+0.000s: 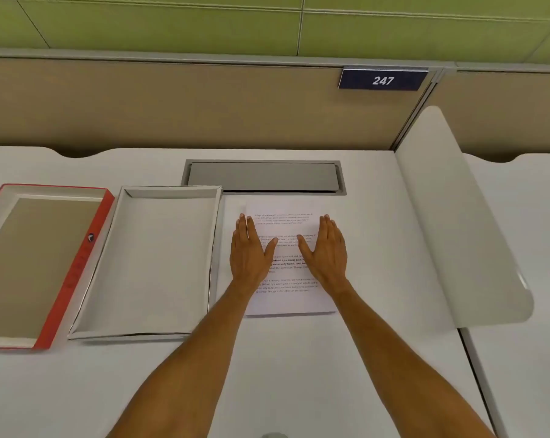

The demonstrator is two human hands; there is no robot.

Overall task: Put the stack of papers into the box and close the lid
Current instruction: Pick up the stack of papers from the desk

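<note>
Fingers [245,226] flat on papers [287,298] beside open box [153,263].

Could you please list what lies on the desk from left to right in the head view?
Red-edged box lid lying upside down → open white cardboard box → left hand and right hand, both flat on the printed stack of papers → curved white desk divider.
</note>
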